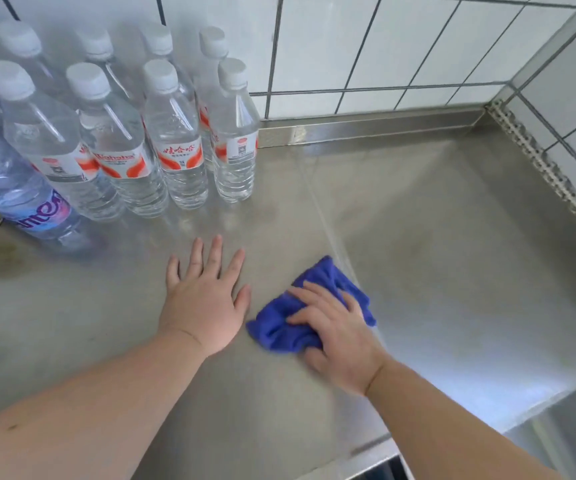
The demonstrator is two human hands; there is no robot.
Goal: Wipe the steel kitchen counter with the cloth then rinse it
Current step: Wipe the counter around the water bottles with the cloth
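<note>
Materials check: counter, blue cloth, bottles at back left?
Counter: looks like brushed stainless steel, dull grey sheen with soft reflections. Blue cloth: soft, fuzzy, bunched folds, probably microfibre. Bottles: clear thin plastic, ribbed walls, white caps, likely PET.

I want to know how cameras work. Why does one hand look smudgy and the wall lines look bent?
Head view: the right hand on the blue cloth is motion-blurred; the left hand is sharper; the wide lens bends the tile lines; soft glare streaks the steel counter.
</note>
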